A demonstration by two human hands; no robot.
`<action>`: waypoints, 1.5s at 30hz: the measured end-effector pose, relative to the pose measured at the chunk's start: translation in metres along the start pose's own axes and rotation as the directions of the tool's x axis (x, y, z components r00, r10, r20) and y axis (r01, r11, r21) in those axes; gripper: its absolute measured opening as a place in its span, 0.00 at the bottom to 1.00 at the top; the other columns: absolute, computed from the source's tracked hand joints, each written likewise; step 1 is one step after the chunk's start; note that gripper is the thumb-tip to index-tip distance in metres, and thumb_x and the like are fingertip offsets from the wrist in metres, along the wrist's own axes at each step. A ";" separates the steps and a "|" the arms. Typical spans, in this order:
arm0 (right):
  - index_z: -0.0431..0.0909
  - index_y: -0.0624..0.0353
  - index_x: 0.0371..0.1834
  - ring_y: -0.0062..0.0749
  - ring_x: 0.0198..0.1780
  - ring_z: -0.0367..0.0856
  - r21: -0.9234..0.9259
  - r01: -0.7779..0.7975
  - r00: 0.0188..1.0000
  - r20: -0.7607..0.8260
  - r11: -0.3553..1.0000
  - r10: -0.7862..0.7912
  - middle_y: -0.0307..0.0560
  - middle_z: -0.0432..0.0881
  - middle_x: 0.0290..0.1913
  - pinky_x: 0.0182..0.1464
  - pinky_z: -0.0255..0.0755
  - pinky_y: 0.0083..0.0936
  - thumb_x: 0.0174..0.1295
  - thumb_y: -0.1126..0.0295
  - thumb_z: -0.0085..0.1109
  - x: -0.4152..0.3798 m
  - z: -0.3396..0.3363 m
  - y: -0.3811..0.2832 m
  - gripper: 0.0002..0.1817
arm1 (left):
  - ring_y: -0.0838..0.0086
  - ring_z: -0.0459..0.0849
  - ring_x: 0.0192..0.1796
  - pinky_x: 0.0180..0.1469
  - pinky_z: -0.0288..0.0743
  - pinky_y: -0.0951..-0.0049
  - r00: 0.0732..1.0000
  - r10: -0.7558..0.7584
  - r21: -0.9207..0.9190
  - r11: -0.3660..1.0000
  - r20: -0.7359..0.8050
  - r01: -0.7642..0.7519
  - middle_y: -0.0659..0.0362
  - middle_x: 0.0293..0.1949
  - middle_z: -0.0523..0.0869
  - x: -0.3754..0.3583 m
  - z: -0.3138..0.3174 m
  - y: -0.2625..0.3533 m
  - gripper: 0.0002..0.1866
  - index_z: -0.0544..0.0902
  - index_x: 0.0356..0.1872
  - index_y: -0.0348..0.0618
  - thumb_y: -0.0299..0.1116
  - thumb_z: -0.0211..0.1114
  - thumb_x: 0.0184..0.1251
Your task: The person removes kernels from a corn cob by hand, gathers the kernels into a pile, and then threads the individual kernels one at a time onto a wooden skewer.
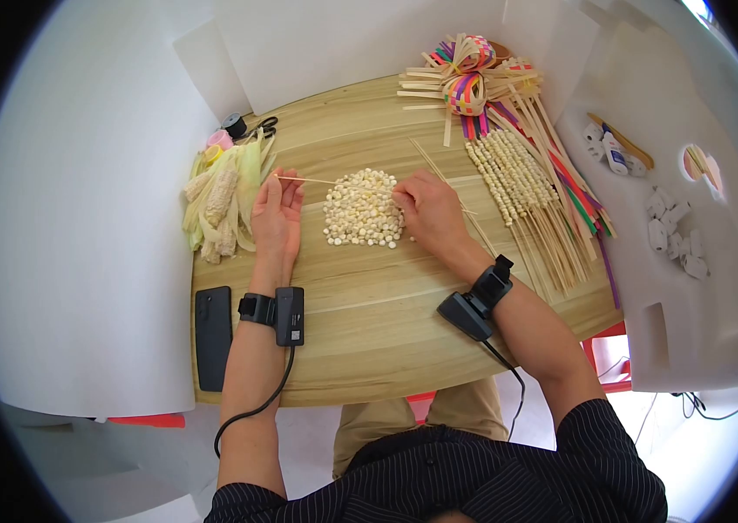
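A thin wooden skewer (310, 179) runs almost level between my two hands. Its left end is pinched by my left hand (278, 218), thumb and fingertips together. At the other end, the fingers of my right hand (432, 209) are closed on it, palm down, with the fingertips partly hidden. Beneath the skewer lies a heap of pale corn kernels (362, 213), right beside my right hand. Loose skewers (439, 170) lie on the table just past that hand. Farther right are several skewers threaded with kernels (513, 179), laid side by side.
Corn cobs with husks (223, 196) lie at the left, near scissors (262, 129) and tape rolls (234, 125). A phone (213, 338) is by the left edge. Coloured woven balls (465, 92) and strips (574, 179) lie at the back right. White walls surround the wooden table (360, 349).
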State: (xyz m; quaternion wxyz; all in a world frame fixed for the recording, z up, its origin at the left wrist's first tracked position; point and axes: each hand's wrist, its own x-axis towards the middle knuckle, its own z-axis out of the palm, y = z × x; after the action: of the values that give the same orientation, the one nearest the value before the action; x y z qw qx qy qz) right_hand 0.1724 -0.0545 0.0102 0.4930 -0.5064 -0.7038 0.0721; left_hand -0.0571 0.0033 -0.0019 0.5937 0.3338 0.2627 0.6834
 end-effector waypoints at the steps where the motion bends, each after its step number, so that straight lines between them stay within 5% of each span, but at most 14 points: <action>1: 0.76 0.59 0.24 0.43 0.32 0.75 -0.001 -0.001 1.000 -0.001 1.000 0.001 0.47 0.74 0.27 0.34 0.69 0.34 0.51 0.74 0.58 0.000 0.000 0.000 0.02 | 0.72 0.80 0.44 0.46 0.75 0.76 1.000 0.001 -0.002 1.000 0.005 -0.001 0.54 0.43 0.81 0.000 0.000 -0.001 0.15 0.72 0.51 0.35 0.34 0.54 0.68; 23: 0.77 0.62 0.26 0.43 0.29 0.74 0.150 0.061 0.998 -0.025 0.987 -0.058 0.48 0.73 0.26 0.31 0.68 0.33 0.52 0.74 0.59 0.000 0.002 -0.018 0.03 | 0.73 0.82 0.41 0.42 0.78 0.78 0.956 -0.207 0.325 0.936 0.208 0.132 0.54 0.42 0.82 -0.046 0.054 -0.024 0.13 0.77 0.47 0.32 0.31 0.56 0.67; 38: 0.79 0.60 0.29 0.41 0.28 0.75 0.202 0.062 0.998 0.012 0.977 -0.066 0.48 0.74 0.25 0.30 0.69 0.31 0.54 0.72 0.58 0.001 0.000 -0.023 0.04 | 0.74 0.81 0.43 0.46 0.78 0.77 0.948 -0.168 0.448 0.893 0.269 0.032 0.55 0.42 0.82 -0.051 0.056 -0.026 0.11 0.78 0.44 0.32 0.29 0.57 0.66; 41: 0.78 0.61 0.28 0.42 0.28 0.75 0.185 0.073 0.997 -0.006 0.980 -0.073 0.48 0.74 0.25 0.30 0.69 0.31 0.54 0.71 0.58 0.001 0.001 -0.022 0.04 | 0.79 0.81 0.37 0.40 0.76 0.82 0.968 -0.114 0.525 0.851 0.223 -0.021 0.58 0.39 0.83 -0.050 0.058 -0.022 0.10 0.81 0.40 0.33 0.30 0.59 0.65; 43: 0.78 0.61 0.28 0.42 0.28 0.75 0.169 0.069 0.998 -0.014 0.983 -0.067 0.48 0.74 0.25 0.30 0.69 0.32 0.54 0.71 0.58 0.001 0.001 -0.020 0.05 | 0.81 0.79 0.33 0.35 0.72 0.83 0.963 0.093 0.618 0.750 0.252 -0.234 0.61 0.34 0.83 -0.047 0.052 -0.019 0.11 0.81 0.40 0.33 0.32 0.60 0.64; 45: 0.77 0.62 0.27 0.43 0.28 0.75 0.193 0.018 1.000 -0.026 0.981 -0.013 0.50 0.75 0.26 0.31 0.69 0.33 0.54 0.71 0.58 0.001 0.001 -0.018 0.05 | 0.82 0.78 0.32 0.35 0.71 0.83 0.955 0.172 0.672 0.680 0.243 -0.293 0.61 0.32 0.83 -0.046 0.050 -0.015 0.10 0.81 0.40 0.34 0.30 0.60 0.64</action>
State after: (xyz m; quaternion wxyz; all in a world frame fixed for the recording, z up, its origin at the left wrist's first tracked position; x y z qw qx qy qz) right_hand 0.1600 -0.0619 0.0207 0.5489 -0.4514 -0.6914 0.1299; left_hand -0.0056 -0.0420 0.0119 0.3496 0.6181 0.4087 0.5733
